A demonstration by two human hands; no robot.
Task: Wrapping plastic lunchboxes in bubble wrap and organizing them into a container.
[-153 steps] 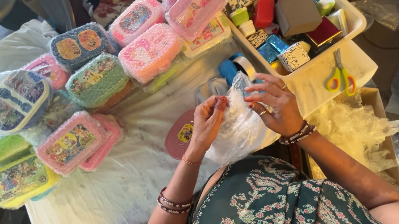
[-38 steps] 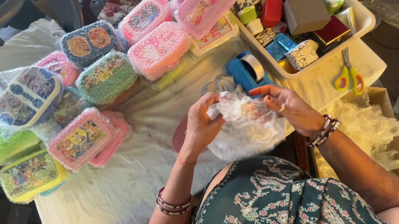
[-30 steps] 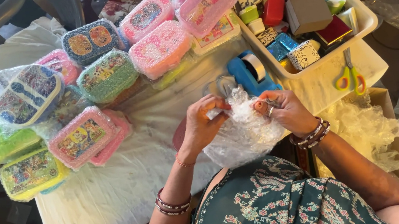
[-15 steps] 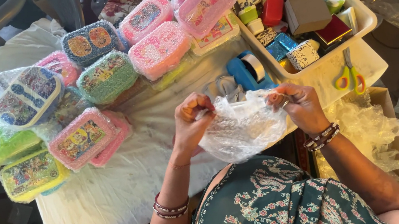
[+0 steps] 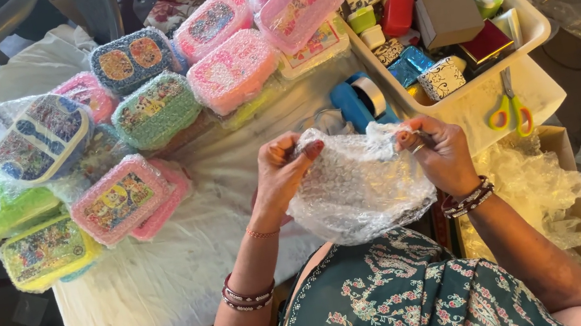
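Head view: small boxes (image 5: pixel 448 16) in white bin (image 5: pixel 533 25).

Left hand (image 5: pixel 283 176) and right hand (image 5: pixel 438 153) raised, fingers pinched shut.

We see a bench (image 5: pixel 169 288) under white cloth, wrapped lunch boxes (image 5: pixel 118 201) piled left, blue tape dispenser (image 5: pixel 363 102) right, white tray (image 5: pixel 524 86) beside it.

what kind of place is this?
Likely a small home packing workspace: a cloth-covered table stacked with bubble-wrapped lunch boxes, a white bin of small gift boxes, plus a tape dispenser and scissors.
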